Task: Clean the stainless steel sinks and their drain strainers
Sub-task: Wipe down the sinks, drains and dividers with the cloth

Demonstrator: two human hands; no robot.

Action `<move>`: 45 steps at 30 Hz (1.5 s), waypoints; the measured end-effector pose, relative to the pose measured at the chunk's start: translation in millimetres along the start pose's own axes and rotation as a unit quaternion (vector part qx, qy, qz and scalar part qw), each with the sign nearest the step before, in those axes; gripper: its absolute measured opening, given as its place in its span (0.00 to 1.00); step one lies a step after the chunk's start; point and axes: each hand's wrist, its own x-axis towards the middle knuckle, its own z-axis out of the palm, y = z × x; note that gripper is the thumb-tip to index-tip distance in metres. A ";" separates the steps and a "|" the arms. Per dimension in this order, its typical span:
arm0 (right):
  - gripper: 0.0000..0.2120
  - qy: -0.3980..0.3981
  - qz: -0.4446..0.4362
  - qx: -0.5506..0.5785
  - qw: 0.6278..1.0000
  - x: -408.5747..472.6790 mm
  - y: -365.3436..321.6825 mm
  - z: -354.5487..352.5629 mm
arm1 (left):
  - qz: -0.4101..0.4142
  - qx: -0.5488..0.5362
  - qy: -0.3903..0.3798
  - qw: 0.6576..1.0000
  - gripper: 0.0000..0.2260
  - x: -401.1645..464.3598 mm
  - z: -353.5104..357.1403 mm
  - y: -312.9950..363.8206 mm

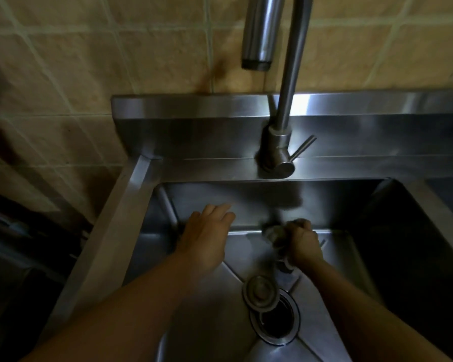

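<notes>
Head view: left hand (207,228) flat (fingers straight), right hand (302,244) fisted around scrubber (272,235).

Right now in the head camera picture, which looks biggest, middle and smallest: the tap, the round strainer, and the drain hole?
1. Tap, biggest by far, though its spout is close to the camera.
2. Drain hole.
3. Strainer, which looks only slightly smaller than the hole, so that's unsure.
</notes>
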 end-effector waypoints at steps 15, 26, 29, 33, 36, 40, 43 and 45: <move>0.39 0.071 0.001 0.276 0.958 -90.4 30.4 -150.8 | 0.038 -0.312 -0.094 0.945 0.41 32.7 -45.5 127.1; 0.39 -0.042 -0.059 0.323 0.944 -94.7 72.7 -206.6 | 0.000 -0.466 -0.139 0.874 0.22 69.3 -49.0 211.4; 0.25 -0.039 -0.052 0.347 0.936 -85.4 88.6 -218.0 | -0.018 -0.458 -0.109 0.882 0.10 75.5 -41.9 224.3; 0.21 0.090 0.004 0.119 0.989 -57.7 121.4 -221.1 | -0.102 -0.446 -0.086 0.885 0.06 84.8 -22.7 234.4; 0.32 0.052 0.022 0.015 0.998 -39.8 138.1 -210.4 | -0.147 -0.518 -0.058 0.840 0.07 96.4 -7.0 241.0; 0.27 0.046 -0.019 0.000 0.999 -26.9 149.1 -187.5 | -0.200 -0.649 -0.040 0.733 0.11 123.3 15.1 258.1; 0.27 0.100 -0.039 -0.032 0.994 -27.6 155.7 -178.8 | -0.208 -0.715 -0.056 0.665 0.15 145.9 30.8 276.1; 0.27 0.117 -0.045 -0.045 0.991 -27.0 157.1 -175.8 | -0.181 -0.710 -0.064 0.678 0.17 156.4 41.4 285.3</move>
